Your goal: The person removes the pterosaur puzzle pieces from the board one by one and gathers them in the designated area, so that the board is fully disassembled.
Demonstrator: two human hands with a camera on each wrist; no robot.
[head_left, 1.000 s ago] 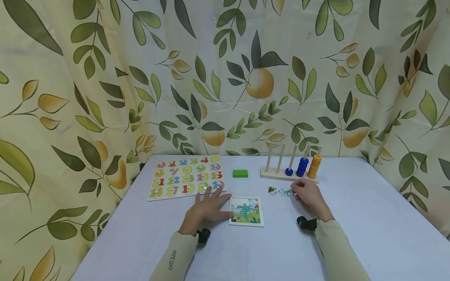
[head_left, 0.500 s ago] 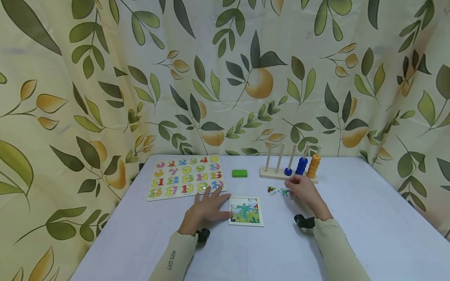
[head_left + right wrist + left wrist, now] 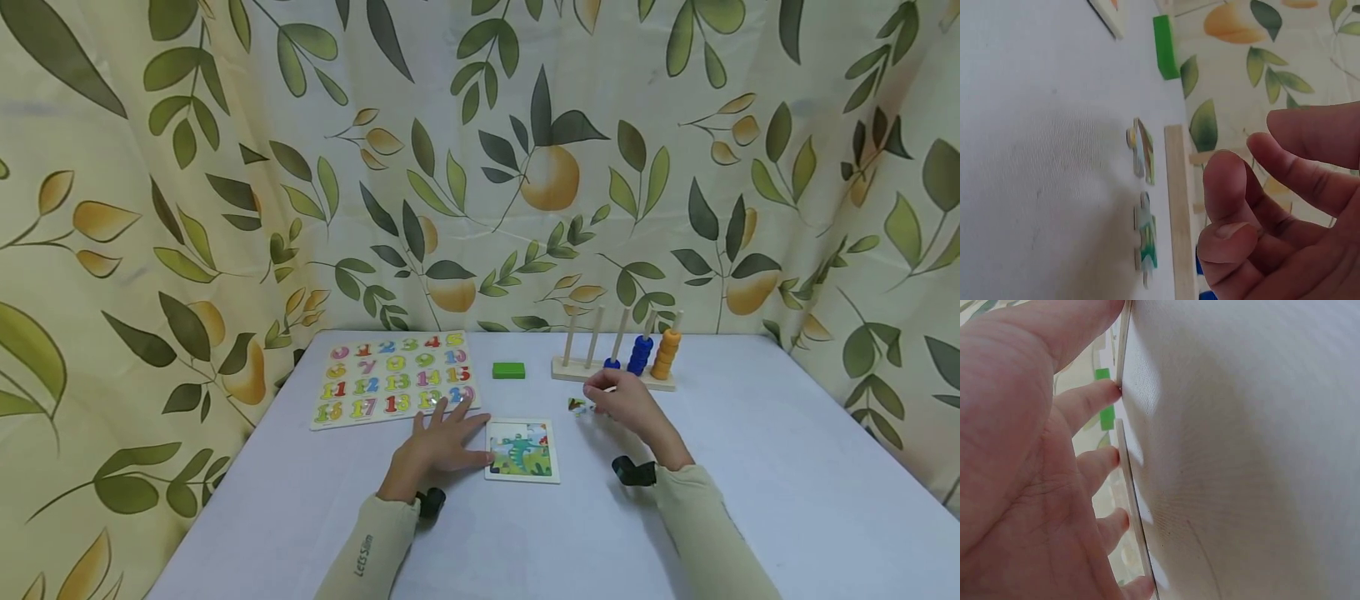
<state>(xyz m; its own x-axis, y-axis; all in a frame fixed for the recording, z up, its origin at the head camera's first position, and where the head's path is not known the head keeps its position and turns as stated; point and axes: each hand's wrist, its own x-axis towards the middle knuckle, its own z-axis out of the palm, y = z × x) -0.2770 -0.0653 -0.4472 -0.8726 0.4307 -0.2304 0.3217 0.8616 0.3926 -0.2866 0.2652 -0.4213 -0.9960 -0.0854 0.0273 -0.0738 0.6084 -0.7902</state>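
A small jigsaw board (image 3: 521,450) with a green dinosaur picture lies in the middle of the table. My left hand (image 3: 438,446) lies flat beside it with fingers spread, and the thumb touches the board's left edge (image 3: 1124,344). My right hand (image 3: 626,407) hovers just above the table near two loose jigsaw pieces (image 3: 1143,150), one of which shows beside it in the head view (image 3: 577,406). Its fingers (image 3: 1310,147) are loosely curled with nothing between them and the thumb.
A number puzzle board (image 3: 393,379) lies at the back left. A green block (image 3: 508,370) sits behind the jigsaw board. A wooden ring stacker (image 3: 615,367) with blue and orange rings stands at the back right. The grey table (image 3: 750,467) ends at a leaf-print curtain.
My right hand has moved left along the front of the ring stacker and lifted a little, now covering one loose piece in the head view. The left hand has stayed put.
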